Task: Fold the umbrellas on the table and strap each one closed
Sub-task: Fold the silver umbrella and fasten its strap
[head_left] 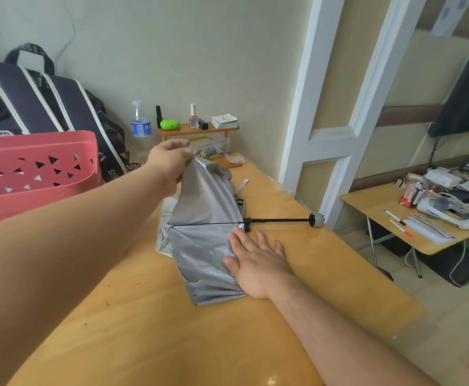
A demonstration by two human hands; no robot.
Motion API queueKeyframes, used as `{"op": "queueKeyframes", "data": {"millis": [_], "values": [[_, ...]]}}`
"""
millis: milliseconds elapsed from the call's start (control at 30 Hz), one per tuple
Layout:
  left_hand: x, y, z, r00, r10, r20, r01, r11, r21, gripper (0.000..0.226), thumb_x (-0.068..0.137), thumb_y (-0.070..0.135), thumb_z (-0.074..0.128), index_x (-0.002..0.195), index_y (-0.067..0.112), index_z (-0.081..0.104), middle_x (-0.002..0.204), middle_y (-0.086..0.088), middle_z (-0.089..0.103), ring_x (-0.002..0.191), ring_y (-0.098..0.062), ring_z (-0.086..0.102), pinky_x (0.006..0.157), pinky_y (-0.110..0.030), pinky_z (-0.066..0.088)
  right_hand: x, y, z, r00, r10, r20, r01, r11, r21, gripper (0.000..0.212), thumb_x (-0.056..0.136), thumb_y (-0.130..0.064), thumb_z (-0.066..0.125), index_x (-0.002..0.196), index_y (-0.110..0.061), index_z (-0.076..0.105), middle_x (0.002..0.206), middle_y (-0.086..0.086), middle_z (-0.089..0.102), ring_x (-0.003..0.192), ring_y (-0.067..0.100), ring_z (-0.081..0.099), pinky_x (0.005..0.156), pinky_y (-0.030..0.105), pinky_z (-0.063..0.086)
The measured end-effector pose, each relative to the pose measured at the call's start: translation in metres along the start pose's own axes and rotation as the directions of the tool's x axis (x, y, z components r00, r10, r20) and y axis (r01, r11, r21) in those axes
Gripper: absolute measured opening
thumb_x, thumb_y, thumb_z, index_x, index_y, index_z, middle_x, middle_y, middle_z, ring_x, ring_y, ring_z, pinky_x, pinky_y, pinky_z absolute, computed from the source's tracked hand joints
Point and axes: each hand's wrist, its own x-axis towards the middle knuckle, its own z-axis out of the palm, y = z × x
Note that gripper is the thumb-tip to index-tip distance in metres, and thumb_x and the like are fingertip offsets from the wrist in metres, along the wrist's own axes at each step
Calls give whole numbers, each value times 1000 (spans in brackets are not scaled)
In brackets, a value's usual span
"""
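The silver umbrella [205, 240] lay half collapsed on the yellow table [144, 316], its black shaft [278, 220] pointing away to the right and ending in a grey handle [315, 220]. The left hand [169, 165] pinched a fold of the cloth and lifted it up and away from the rest. The right hand [258, 263] lay flat with straight fingers, pressing the near edge of the cloth against the table, just below where the shaft met the ribs. A strap [241, 186] seemed to lie beyond the cloth, right of the lifted fold. To fold well, each panel probably needed pulling taut from the pinch, laying over the pressed part in one direction, then rolling toward the strap.
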Motion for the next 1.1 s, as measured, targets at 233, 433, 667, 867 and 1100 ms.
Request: {"op": "queueKeyframes", "data": {"millis": [233, 433, 667, 867, 1100], "values": [[-39, -16, -31, 934, -216, 284, 243, 968, -64, 41, 109, 10, 47, 141, 33, 57, 84, 3, 59, 64, -8, 53, 60, -22, 49, -4, 1, 0, 999, -32, 0, 32, 999, 29, 66, 105, -64, 13, 164, -40, -4, 164, -30, -25, 158, 25, -19, 125, 61, -9], [-47, -22, -33, 978, -123, 171, 134, 990, -51, 33, 103, 5, 54, 131, 14, 69, 108, -2, 66, 57, -7, 43, 60, -22, 39, -7, 0, -4, 998, -56, -1, 56, 997, 46, 65, 106, -63, 18, 165, -40, 2, 166, -27, -22, 158, 23, -19, 124, 63, -8], [-51, -25, -23, 994, 6, 106, 3, 996, -84, 17, 98, 27, 72, 104, 11, 73, 75, 5, 70, 59, -4, 60, 68, -21, 53, 4, -1, -60, 937, 64, -343, 60, 939, 339, 44, 106, -49, 41, 78, -23, 64, 80, -4, 67, 80, 24, 62, 69, 35, 48], [-63, -27, -19, 993, -12, 115, 33, 982, -184, 7, 94, 7, 74, 89, 11, 71, 72, -2, 65, 56, -8, 57, 66, -19, 55, 40, -16, -117, 852, 172, -495, 95, 879, 468, 28, 101, -17, 49, 94, -15, 76, 96, 1, 74, 91, 26, 62, 80, 34, 52], [-88, -34, -33, 966, -74, 246, 121, 976, -183, 24, 96, 1, 68, 112, 18, 66, 75, 1, 62, 55, -7, 51, 64, -22, 55, 81, -28, -99, 946, 104, -306, 115, 777, 619, 28, 104, -28, 51, 113, -35, 76, 112, -1, 75, 111, 25, 67, 100, 43, 56]]}}
